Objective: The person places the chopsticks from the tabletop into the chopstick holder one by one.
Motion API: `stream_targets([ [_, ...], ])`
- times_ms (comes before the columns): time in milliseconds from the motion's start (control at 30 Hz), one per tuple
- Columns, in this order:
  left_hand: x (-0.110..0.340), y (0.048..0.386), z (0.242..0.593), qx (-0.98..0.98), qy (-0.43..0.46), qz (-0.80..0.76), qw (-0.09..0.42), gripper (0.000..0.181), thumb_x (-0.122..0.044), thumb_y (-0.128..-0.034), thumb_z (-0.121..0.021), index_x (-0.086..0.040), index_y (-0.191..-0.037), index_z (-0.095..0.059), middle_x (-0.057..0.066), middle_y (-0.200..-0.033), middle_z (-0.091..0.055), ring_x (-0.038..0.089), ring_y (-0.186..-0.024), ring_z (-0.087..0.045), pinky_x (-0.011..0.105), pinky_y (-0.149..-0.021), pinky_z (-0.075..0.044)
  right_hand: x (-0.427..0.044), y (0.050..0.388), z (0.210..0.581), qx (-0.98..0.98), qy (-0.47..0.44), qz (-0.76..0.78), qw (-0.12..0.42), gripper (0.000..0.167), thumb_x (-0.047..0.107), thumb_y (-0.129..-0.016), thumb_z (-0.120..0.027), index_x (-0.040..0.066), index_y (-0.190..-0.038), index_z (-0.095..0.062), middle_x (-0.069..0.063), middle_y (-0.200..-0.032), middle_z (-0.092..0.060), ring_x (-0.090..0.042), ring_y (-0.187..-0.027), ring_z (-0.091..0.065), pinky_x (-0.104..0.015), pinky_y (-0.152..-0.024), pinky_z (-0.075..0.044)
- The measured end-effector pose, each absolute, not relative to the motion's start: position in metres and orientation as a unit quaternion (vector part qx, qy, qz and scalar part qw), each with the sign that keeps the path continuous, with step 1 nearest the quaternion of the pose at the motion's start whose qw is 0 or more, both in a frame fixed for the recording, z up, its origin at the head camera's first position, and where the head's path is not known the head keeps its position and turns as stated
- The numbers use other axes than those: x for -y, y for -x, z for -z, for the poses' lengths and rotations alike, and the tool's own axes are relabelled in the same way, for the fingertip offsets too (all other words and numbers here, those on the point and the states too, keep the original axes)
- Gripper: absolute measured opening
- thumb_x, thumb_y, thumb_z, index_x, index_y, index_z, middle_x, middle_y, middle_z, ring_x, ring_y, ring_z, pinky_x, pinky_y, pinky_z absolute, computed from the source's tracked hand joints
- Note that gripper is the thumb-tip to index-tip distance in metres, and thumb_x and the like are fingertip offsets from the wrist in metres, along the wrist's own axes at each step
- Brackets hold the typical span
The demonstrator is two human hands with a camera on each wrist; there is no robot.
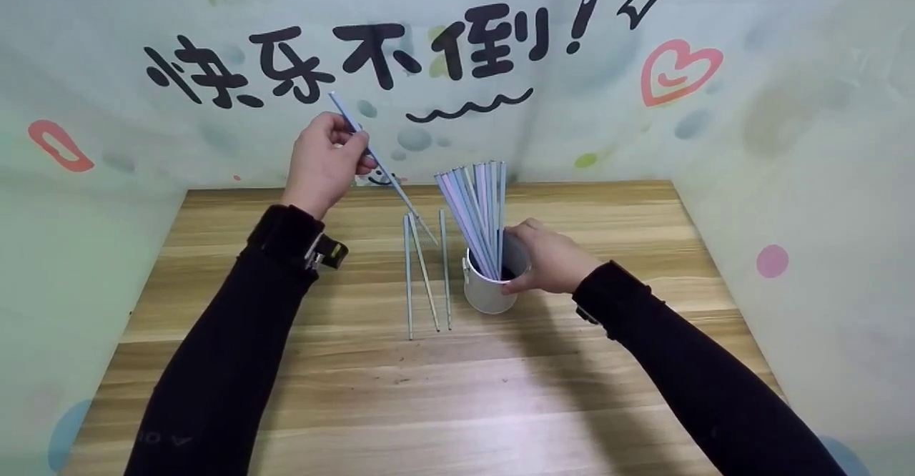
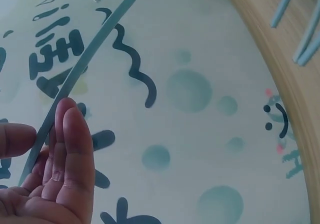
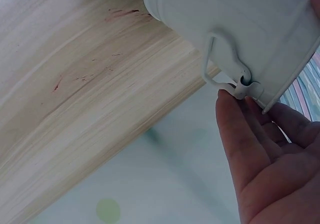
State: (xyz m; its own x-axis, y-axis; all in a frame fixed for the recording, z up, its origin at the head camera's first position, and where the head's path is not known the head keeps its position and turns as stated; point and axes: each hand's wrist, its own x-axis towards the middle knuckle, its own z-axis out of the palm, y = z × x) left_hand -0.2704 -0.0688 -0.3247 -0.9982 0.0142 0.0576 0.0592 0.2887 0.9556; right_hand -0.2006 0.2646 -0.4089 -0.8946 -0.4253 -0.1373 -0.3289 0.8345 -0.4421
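Note:
My left hand (image 1: 325,165) is raised over the back left of the table. Between thumb and fingertips it pinches a light blue chopstick (image 1: 392,178), whose thin end slants down to the right. Below that end, three pale chopsticks (image 1: 409,276) lie side by side on the tabletop. Right of them stands a small white metal bucket (image 1: 490,299) holding a leaning bundle of blue, pink and cream chopsticks (image 1: 486,204). My right hand (image 1: 554,258) grips the bucket's rim from the right. Its fingertips touch near the wire handle (image 3: 206,59) in the right wrist view.
The wooden table (image 1: 322,390) ends at a printed backdrop (image 1: 572,133) with dark lettering, and similar walls rise at both sides. Small dark marks (image 1: 386,381) dot the wood in front of the chopsticks.

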Motion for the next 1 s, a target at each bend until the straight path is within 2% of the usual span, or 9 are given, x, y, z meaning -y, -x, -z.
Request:
stream_targets([
  [433, 0.042, 0.264, 0.323, 0.785, 0.055, 0.617, 0.004, 0.023, -0.012, -0.1143, -0.054, 0.004, -0.130, -0.055, 0.011, -0.106, -0.065, 0.012, -0.078, -0.072, 0.026, -0.081, -0.064, -0.265, 0.199, 0.409, -0.950, 0.190, 0.218, 0.118, 0.097, 0.027, -0.079, -0.101, -0.010, -0.153, -0.051, -0.025, -0.140, -0.058, -0.043, -0.125, -0.064, -0.054, -0.110, -0.054],
  [767, 0.028, 0.266, 0.332, 0.779, 0.069, 0.623, -0.009, 0.021, -0.010, -0.1144, -0.053, 0.005, -0.129, -0.055, 0.012, -0.104, -0.065, 0.017, -0.080, -0.073, 0.026, -0.080, -0.064, -0.267, 0.200, 0.410, -0.949, 0.202, 0.218, 0.110, 0.096, 0.027, -0.079, -0.101, -0.010, -0.152, -0.052, -0.026, -0.139, -0.059, -0.043, -0.124, -0.064, -0.055, -0.109, -0.054],
  [1000, 0.020, 0.266, 0.341, 0.795, 0.071, 0.602, -0.023, 0.021, -0.011, -0.1148, -0.053, 0.004, -0.129, -0.056, 0.013, -0.104, -0.065, 0.015, -0.080, -0.073, 0.030, -0.083, -0.065, -0.268, 0.200, 0.411, -0.948, 0.206, 0.217, 0.106, 0.095, 0.028, -0.079, -0.100, -0.010, -0.152, -0.052, -0.025, -0.138, -0.059, -0.042, -0.122, -0.064, -0.054, -0.108, -0.054],
])
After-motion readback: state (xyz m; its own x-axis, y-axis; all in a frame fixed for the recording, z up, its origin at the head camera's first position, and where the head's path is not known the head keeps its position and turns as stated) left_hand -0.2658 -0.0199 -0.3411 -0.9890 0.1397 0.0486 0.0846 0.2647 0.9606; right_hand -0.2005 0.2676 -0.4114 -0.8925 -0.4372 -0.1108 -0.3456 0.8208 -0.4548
